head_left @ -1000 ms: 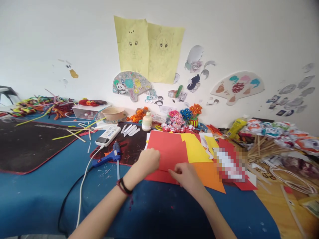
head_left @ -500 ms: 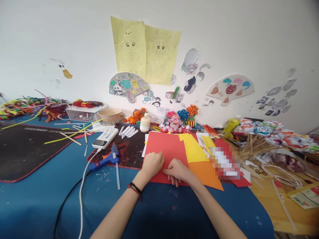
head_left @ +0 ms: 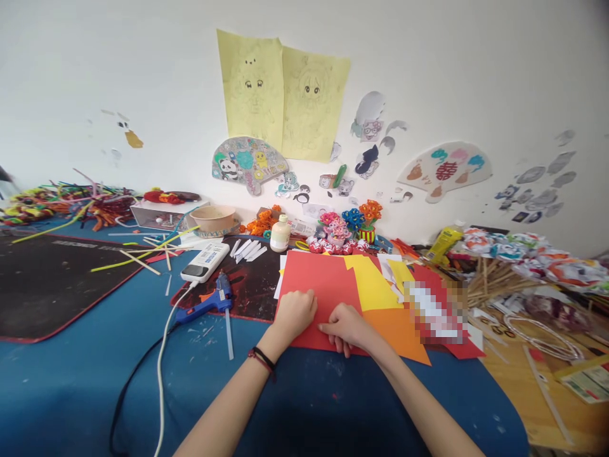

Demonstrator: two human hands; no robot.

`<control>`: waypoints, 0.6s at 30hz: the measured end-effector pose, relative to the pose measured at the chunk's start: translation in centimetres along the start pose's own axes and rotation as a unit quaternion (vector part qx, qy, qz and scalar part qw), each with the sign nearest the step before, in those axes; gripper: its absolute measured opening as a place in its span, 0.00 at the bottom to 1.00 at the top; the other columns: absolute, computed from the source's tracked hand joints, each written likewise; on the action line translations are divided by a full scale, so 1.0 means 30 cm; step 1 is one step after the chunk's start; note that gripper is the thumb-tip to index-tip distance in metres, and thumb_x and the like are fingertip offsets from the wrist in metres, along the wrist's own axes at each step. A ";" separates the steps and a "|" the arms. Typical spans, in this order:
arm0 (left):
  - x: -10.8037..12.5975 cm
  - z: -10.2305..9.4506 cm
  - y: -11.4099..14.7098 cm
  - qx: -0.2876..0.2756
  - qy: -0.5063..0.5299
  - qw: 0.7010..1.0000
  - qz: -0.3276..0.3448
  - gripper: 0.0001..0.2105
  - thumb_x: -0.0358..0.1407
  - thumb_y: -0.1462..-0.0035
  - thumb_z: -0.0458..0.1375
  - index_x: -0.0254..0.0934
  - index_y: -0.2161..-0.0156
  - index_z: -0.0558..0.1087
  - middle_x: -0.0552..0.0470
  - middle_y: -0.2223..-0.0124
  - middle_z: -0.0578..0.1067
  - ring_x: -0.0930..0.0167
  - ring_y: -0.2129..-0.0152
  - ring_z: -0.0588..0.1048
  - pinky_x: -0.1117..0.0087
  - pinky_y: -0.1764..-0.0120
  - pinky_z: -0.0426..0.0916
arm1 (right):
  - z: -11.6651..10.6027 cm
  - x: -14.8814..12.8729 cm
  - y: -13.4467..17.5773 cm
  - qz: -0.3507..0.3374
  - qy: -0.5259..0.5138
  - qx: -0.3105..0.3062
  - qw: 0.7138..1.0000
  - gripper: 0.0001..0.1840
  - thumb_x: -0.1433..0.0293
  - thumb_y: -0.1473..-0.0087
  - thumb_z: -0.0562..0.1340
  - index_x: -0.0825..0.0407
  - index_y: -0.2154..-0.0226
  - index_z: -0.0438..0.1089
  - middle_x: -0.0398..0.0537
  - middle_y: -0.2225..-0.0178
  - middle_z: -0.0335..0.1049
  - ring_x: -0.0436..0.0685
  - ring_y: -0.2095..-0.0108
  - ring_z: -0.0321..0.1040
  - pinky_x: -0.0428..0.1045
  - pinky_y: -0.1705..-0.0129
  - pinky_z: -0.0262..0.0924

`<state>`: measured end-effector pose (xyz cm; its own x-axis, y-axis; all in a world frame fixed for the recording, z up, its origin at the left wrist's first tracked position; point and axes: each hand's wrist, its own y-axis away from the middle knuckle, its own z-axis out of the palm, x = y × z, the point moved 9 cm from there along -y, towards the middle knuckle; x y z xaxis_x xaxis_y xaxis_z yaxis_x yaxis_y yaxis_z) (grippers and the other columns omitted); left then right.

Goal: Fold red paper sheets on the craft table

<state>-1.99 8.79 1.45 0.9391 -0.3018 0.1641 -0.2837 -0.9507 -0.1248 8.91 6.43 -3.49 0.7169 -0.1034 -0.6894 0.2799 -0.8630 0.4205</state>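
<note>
A sheet of red paper (head_left: 318,276) lies on the table before me, over white, yellow and orange sheets. My left hand (head_left: 295,314) is closed in a fist over its lower left part, back upward; the curled fingers are hidden from this side, so anything inside cannot be seen. My right hand (head_left: 349,327) is just right of it, above the paper's lower edge. Its fingers are curled, with the thumb and forefinger together pointing left, and no object shows in them. A small gap separates the two hands.
Left of the paper lie a blue glue gun (head_left: 207,301), a white power strip (head_left: 205,261) and white paper strips (head_left: 248,249). A glue bottle (head_left: 280,233) and pipe-cleaner flowers (head_left: 354,220) stand behind. Yellow paper (head_left: 373,285) and orange paper (head_left: 397,330) lie right, with wooden sticks (head_left: 490,285) beyond.
The whole view has shifted slightly, so everything appears a little farther right. Both hands keep the same closed pose over the red paper.
</note>
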 end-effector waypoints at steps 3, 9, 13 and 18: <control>0.000 0.000 0.001 -0.002 0.000 1.000 0.000 0.18 0.38 0.35 0.42 0.33 0.61 0.72 0.39 0.67 0.77 0.61 0.67 0.77 0.65 0.65 0.64 | -0.010 0.012 0.005 -0.003 0.002 0.004 1.000 0.24 0.59 0.47 0.62 0.54 0.87 0.65 0.44 0.89 0.67 0.49 0.91 0.63 0.41 0.90 0.52; 0.003 0.000 0.001 0.002 -0.002 1.000 0.007 0.18 0.39 0.35 0.41 0.33 0.61 0.72 0.40 0.67 0.77 0.61 0.68 0.77 0.65 0.66 0.64 | -0.041 0.046 0.026 0.018 0.013 0.001 1.000 0.25 0.57 0.48 0.63 0.54 0.88 0.64 0.44 0.90 0.66 0.49 0.92 0.62 0.40 0.91 0.49; 0.003 0.002 0.000 0.004 -0.004 1.000 0.007 0.18 0.39 0.35 0.41 0.33 0.61 0.72 0.40 0.67 0.77 0.61 0.68 0.77 0.65 0.67 0.63 | -0.062 0.073 0.039 0.025 0.020 0.002 0.999 0.25 0.56 0.48 0.62 0.54 0.87 0.64 0.44 0.89 0.67 0.48 0.92 0.62 0.40 0.92 0.49; 0.004 0.006 -0.001 0.014 -0.008 1.000 0.014 0.18 0.39 0.35 0.41 0.33 0.62 0.72 0.40 0.68 0.77 0.61 0.69 0.77 0.66 0.67 0.63 | -0.079 0.113 0.046 0.028 0.023 0.015 0.999 0.26 0.55 0.48 0.62 0.55 0.87 0.65 0.44 0.90 0.66 0.48 0.92 0.61 0.40 0.91 0.51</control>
<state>-1.82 8.80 1.28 0.9342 -0.3263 0.1443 -0.3042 -0.9398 -0.1558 13.24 6.05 -3.86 0.7593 -0.1299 -0.6377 0.2198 -0.8711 0.4391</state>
